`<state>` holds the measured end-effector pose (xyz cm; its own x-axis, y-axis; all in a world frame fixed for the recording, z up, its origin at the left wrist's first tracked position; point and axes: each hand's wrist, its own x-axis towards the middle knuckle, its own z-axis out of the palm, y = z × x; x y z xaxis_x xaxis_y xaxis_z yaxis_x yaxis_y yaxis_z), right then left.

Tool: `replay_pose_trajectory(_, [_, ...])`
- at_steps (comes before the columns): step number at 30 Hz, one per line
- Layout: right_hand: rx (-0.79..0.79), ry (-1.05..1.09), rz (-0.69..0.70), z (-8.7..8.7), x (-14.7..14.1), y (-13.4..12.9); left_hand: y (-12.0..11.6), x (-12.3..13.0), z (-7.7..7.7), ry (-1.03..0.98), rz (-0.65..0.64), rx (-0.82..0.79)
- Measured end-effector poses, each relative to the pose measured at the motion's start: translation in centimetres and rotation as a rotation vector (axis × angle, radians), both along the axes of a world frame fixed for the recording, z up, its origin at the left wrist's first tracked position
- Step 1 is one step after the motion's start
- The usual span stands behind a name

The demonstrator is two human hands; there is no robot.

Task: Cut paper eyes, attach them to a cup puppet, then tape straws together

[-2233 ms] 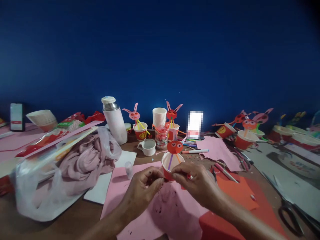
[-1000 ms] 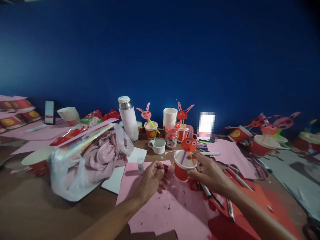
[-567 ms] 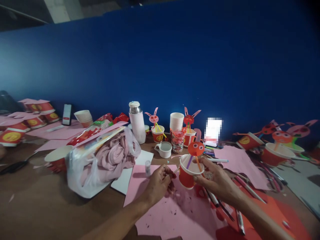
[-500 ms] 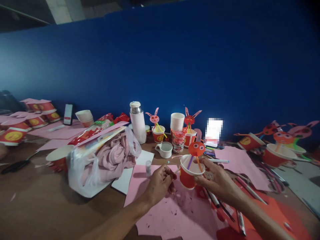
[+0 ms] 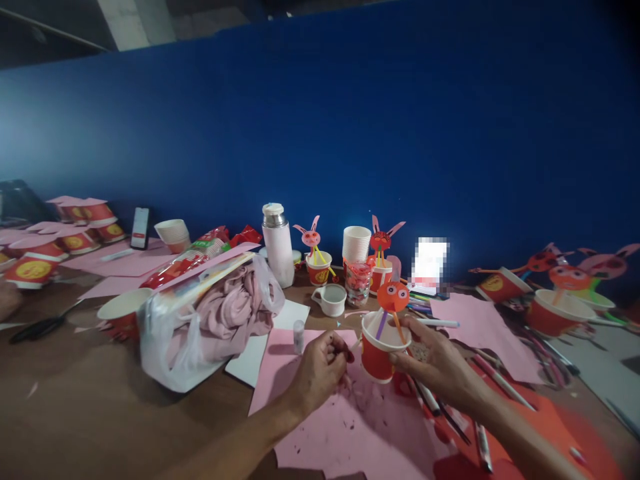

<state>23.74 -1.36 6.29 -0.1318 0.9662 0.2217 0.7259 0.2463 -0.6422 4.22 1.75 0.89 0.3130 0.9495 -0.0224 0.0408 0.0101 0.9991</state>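
Observation:
A red paper cup (image 5: 376,359) with a white rim is tilted slightly above the pink paper (image 5: 320,433). Inside it stand a purple and an orange strip, topped by a round orange head (image 5: 393,296) with two googly eyes. My right hand (image 5: 435,353) grips the cup's right side, fingers at the rim and thumb on the front. Left of the cup, my left hand (image 5: 323,367) pinches a small dark red piece (image 5: 349,357) between thumb and fingers. A small clear tube (image 5: 299,337) stands upright on the pink paper.
Behind are a white thermos (image 5: 278,250), a white mug (image 5: 332,301), stacked cups (image 5: 356,243) and rabbit-headed cups. A plastic bag (image 5: 175,360) lies left; pens and red paper (image 5: 555,433) lie right. Part of another person's hand (image 5: 9,299) shows at the left edge.
The view has shifted slightly, so the things at the left sit a little further right. Both hands keep nearly the same pose around the cup.

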Motion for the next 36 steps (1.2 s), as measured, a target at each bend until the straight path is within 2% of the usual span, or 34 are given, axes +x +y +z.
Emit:
replay_pose_trajectory(9, [-0.006, -0.002, -0.003, -0.3, 0.2, 0.1, 0.2, 0.1, -0.7, -0.075, -0.045, 0.033])
replay_pose_trajectory(19, [0.006, 0.032, 0.051, -0.6, 0.6, 0.4, -0.1, 0.0, 0.1, -0.032, -0.069, 0.035])
replay_pose_trajectory(23, [0.001, 0.048, 0.026, -0.9, 0.8, 0.3, -0.1, 0.0, 0.0, -0.05, -0.061, 0.047])
replay_pose_trajectory(29, [0.02, 0.09, 0.033, -1.1, 0.9, 0.4, 0.0, 0.0, -0.2, -0.11, -0.038, -0.025])
replay_pose_trajectory(36, [0.015, 0.107, 0.051, -0.2, 0.7, 0.2, 0.2, 0.1, -0.2, 0.013, -0.045, -0.023])
